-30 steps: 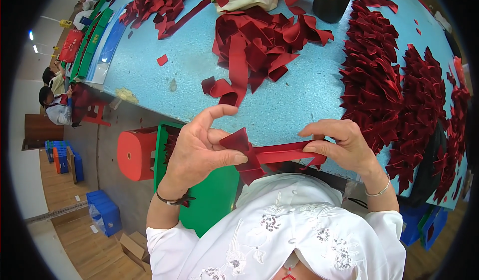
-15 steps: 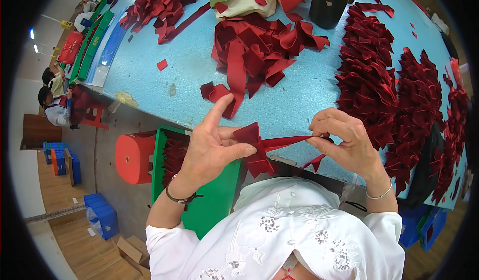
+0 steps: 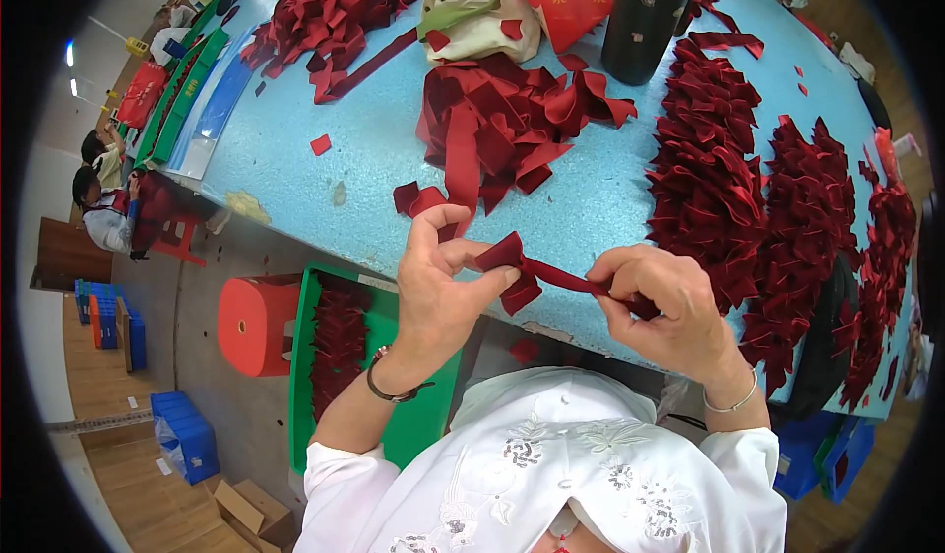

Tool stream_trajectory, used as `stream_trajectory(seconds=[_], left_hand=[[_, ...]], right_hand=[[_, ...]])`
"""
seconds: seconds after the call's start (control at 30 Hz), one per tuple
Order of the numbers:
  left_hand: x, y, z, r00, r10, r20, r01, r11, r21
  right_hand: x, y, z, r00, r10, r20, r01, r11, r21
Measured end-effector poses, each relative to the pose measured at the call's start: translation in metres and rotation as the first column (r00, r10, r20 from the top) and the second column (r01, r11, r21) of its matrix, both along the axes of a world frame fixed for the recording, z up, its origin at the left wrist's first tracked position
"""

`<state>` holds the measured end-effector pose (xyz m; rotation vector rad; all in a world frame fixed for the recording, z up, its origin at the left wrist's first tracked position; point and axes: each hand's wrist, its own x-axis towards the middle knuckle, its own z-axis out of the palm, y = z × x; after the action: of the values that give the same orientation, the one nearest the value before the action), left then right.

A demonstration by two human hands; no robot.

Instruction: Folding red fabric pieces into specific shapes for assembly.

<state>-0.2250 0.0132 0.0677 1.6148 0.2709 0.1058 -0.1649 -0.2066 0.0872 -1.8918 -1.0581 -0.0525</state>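
Note:
Over the table's near edge, my left hand [image 3: 440,292] pinches a dark red ribbon bow [image 3: 504,252] between thumb and fingers. A narrow red strip [image 3: 563,277] runs taut from the bow's middle to my right hand [image 3: 661,300], whose closed fingers grip its end. Just beyond my left hand lies a loose heap of red ribbon pieces [image 3: 497,110], one long strip trailing toward me. Dense rows of folded red bows [image 3: 704,179] stand to the right of my right hand, with another row [image 3: 809,228] beside them.
A dark bottle [image 3: 642,26] and a cream cloth bag [image 3: 482,13] stand behind the ribbon heap on the blue table [image 3: 295,189]. Below its edge are a green crate [image 3: 418,435] holding red bows and a red stool [image 3: 254,325]. Other people sit at far left; someone's hands show at top right.
The bow has turned and its loops look more gathered. My right hand has moved slightly down and now wraps more of the strip. The view has shifted a little.

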Motion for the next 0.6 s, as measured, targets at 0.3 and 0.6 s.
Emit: stream_trajectory(seconds=[0.3,0.6], left_hand=[[0.007,-0.029,-0.020,0.946,0.189,0.264,-0.189,0.982,-0.028],[0.014,-0.036,-0.028,0.984,0.164,0.065,-0.113,0.869,-0.482]], right_hand=[[-0.018,0.017,-0.005,0.986,0.057,0.154,-0.071,0.994,0.084],[-0.030,0.030,-0.035,0.973,-0.067,0.221,0.028,0.984,0.174]])
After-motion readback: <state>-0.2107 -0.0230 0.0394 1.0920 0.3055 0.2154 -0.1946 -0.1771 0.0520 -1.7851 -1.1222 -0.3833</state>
